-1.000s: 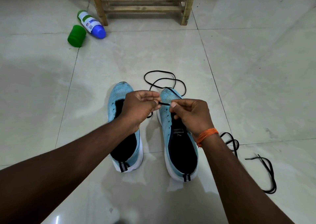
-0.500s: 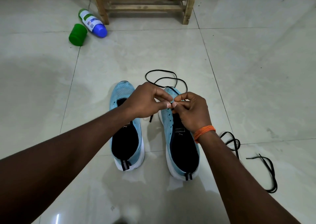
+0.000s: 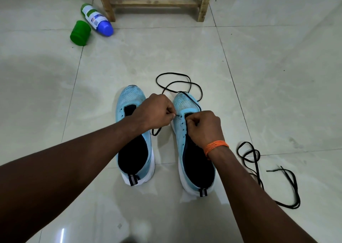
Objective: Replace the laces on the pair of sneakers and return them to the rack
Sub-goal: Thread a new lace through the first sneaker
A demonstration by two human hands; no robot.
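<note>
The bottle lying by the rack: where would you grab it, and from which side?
Probably grip the bottle round its white middle, fingers coming from above: it lies on its side, with the rack leg close beside it.

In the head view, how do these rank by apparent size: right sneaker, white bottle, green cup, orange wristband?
1. right sneaker
2. white bottle
3. green cup
4. orange wristband
The sneaker and wristband are nearer the camera than the bottle and cup, so this order says little about true size.
</note>
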